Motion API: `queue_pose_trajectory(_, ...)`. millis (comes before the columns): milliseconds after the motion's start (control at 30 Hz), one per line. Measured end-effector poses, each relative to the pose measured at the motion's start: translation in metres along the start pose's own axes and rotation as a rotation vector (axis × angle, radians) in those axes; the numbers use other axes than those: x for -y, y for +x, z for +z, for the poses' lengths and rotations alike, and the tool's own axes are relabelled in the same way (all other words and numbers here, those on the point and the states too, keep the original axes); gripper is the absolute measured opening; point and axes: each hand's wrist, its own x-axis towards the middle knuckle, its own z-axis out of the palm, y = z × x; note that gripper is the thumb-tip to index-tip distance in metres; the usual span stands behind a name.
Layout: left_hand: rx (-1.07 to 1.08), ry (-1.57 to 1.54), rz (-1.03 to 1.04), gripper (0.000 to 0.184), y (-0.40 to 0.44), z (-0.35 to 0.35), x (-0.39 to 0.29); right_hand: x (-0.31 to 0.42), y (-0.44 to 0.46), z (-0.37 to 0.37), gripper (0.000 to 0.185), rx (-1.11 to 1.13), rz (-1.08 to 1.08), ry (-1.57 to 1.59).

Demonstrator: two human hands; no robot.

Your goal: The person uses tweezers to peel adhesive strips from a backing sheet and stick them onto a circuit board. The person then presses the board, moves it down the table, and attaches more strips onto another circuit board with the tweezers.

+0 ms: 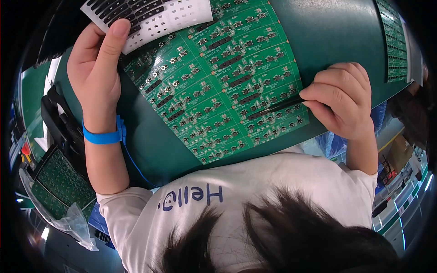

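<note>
My left hand [98, 68], with a blue wrist strap [104, 133] below it, pinches a white backing sheet [177, 19] carrying rows of black strip-shaped stickers [119, 10]. The sheet overlaps the upper left of a large green circuit board panel [214, 91]. Closed around black tweezers [287, 103], my right hand [341, 98] is at the panel's right edge. The tweezer tips are over a black strip [259, 113] in the lower part of the panel. Similar black strips lie on several board sections above it and in the left column.
The panel rests on a dark green work surface [327, 36]. Another circuit panel [392, 41] is at the far right. More boards [63, 184] stand at lower left beside clear plastic wrap [75, 223]. A thin blue cord [134, 161] runs from the wrist strap.
</note>
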Motion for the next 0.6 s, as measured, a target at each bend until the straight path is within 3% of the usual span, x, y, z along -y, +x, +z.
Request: queue_pose_trajectory(600,0.018,0.026,-0.003,0.023,0.0002,-0.0022,-0.0004,0.0010,0.0022,0.0006,0.023,-0.040,-0.026,-0.028)
